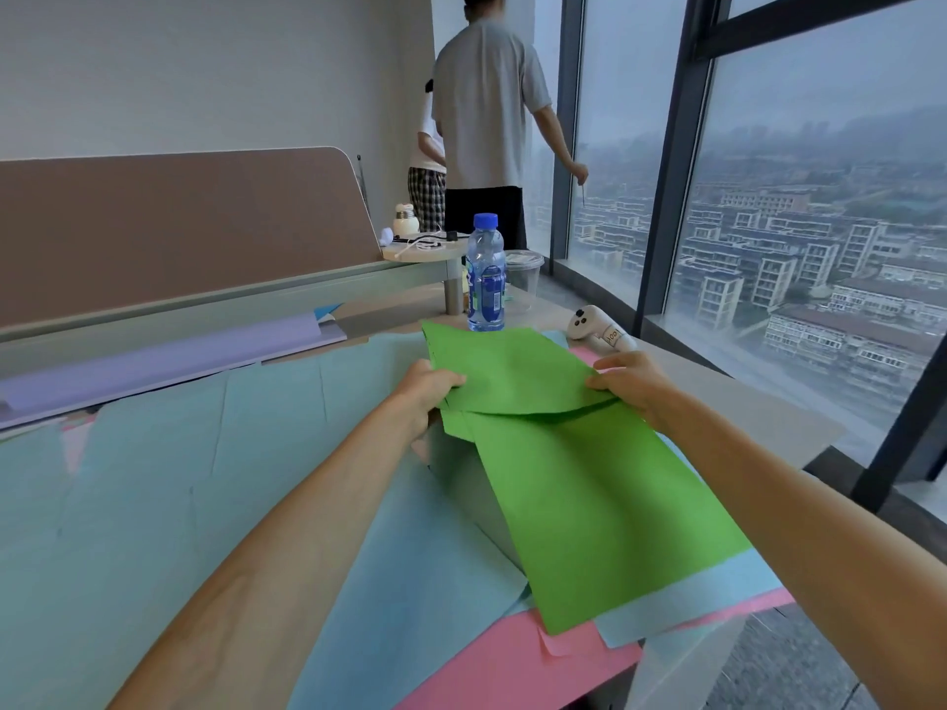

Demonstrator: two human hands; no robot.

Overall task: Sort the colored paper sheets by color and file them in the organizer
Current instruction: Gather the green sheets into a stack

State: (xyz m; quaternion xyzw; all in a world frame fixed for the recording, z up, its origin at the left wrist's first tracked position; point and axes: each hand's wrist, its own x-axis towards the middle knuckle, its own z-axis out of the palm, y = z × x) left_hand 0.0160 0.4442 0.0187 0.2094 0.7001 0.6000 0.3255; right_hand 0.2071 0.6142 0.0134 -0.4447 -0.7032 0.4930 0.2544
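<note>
A green sheet (507,371) is lifted above the desk, held at both sides. My left hand (425,397) grips its left edge and my right hand (633,384) pinches its right edge. Under it lies a second green sheet (594,509), slanting toward the desk's near right corner. Light blue sheets (205,484) cover most of the desk. Pink sheets (517,663) stick out at the near edge. A purple sheet (164,361) lies at the back left by the divider. I cannot make out an organizer.
A water bottle (485,274) stands behind the green sheet, with a clear plastic cup (525,271) beside it. A white controller (599,330) lies at the right. A brown divider panel (179,228) runs along the back. Two people stand by the window (799,197).
</note>
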